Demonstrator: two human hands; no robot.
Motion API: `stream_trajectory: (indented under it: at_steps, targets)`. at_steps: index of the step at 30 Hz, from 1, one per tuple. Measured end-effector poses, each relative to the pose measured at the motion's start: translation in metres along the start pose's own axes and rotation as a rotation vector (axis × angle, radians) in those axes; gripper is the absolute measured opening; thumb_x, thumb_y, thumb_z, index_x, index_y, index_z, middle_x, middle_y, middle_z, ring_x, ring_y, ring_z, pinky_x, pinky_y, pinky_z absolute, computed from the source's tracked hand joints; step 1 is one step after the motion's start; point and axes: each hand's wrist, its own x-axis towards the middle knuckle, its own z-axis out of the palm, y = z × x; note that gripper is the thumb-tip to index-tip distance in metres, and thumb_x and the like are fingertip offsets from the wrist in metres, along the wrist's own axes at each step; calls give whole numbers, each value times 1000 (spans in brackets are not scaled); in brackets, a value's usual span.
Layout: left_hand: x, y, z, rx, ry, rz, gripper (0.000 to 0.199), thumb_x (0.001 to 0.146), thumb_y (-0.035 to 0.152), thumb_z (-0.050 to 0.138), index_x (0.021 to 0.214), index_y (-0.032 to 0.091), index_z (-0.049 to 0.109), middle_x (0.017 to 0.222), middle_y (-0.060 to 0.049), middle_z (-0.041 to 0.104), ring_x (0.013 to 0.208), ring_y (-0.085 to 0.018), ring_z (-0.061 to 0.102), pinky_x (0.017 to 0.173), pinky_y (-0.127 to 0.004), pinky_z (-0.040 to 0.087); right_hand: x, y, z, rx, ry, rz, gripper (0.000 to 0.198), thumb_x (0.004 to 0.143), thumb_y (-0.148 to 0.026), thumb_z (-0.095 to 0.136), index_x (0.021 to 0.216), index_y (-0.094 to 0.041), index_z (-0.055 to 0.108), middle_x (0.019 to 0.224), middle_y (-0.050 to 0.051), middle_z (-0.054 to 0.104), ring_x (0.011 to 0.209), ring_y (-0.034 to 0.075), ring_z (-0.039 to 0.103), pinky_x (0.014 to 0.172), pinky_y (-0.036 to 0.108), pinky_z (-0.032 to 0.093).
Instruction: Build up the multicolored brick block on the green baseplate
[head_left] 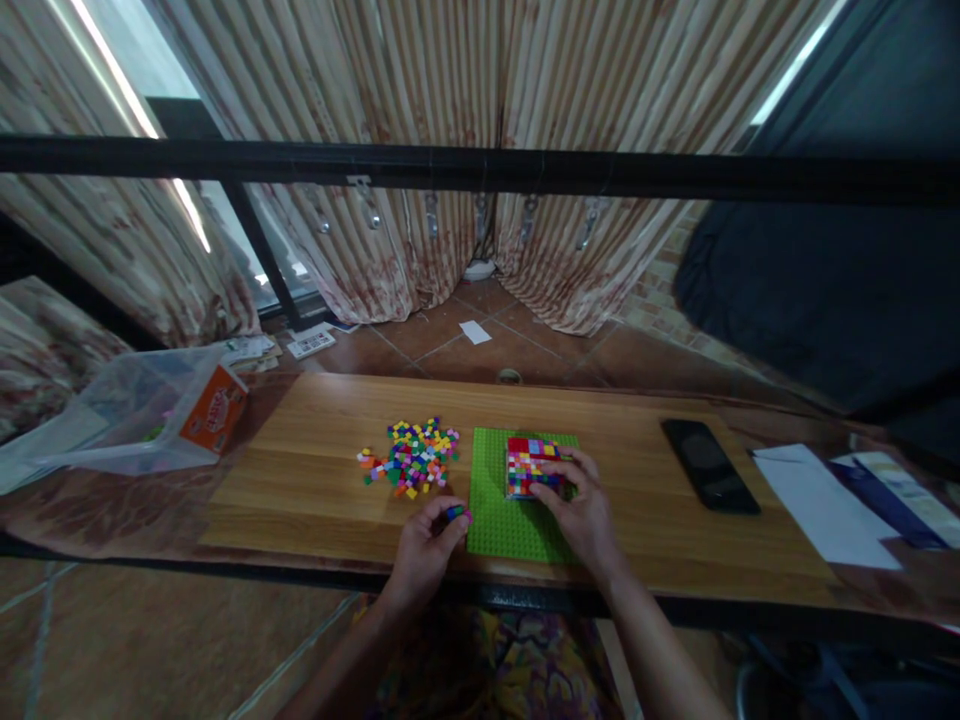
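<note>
Nearest me, my left hand (pixel 424 545) pinches a few small bricks (pixel 456 512) between fingertips at the left edge of the green baseplate (pixel 510 520); my right hand (pixel 581 505) rests curled against the multicoloured block (pixel 531 466) built on that plate, steadying it rather than clasping it. I judge I'm mid-build, about to seat another piece, which wants careful stud alignment and a firm press. Beyond lies the loose brick pile (pixel 414 458), and a phone (pixel 709 465) to the right
</note>
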Motion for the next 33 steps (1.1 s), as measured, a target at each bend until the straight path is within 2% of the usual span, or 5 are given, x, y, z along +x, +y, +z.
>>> stream_trajectory:
  at_steps: [14, 20, 23, 26, 33]
  targets:
    - [0, 0, 0, 43, -15, 46, 25, 72, 36, 69, 86, 16, 65, 69, 2, 59, 62, -12, 53, 59, -22, 44, 0, -3, 2, 21, -9, 70, 28, 71, -42, 72, 90, -22, 70, 121, 10, 53, 110, 25, 54, 89, 41, 48]
    - [-1, -5, -3, 16, -24, 97, 28, 73, 34, 68, 95, 18, 66, 82, -2, 64, 76, -16, 58, 71, -27, 47, -24, -26, 2, -87, 153, -60, 24, 82, -40, 61, 95, -22, 70, 116, 10, 57, 109, 22, 55, 96, 42, 44]
    - [-3, -6, -4, 27, -37, 124, 27, 74, 33, 68, 96, 17, 66, 82, -2, 64, 76, -15, 57, 72, -27, 47, -44, -48, 12, -27, -8, -58, 22, 87, -38, 55, 94, -23, 70, 101, 7, 66, 96, 20, 61, 89, 38, 48]
    - [-4, -5, -5, 20, -61, 137, 27, 75, 32, 68, 98, 17, 65, 84, -2, 65, 75, -14, 57, 71, -26, 47, -60, -65, 30, 56, -183, 53, 23, 87, -39, 55, 96, -23, 70, 97, 6, 69, 91, 21, 64, 82, 35, 49]
    - [-5, -6, -9, -5, -107, 145, 30, 76, 35, 68, 100, 18, 64, 83, -2, 64, 72, -14, 57, 70, -26, 48, -64, -72, 54, 187, -254, 260, 24, 84, -41, 56, 91, -21, 69, 88, 5, 72, 81, 22, 66, 75, 33, 49]
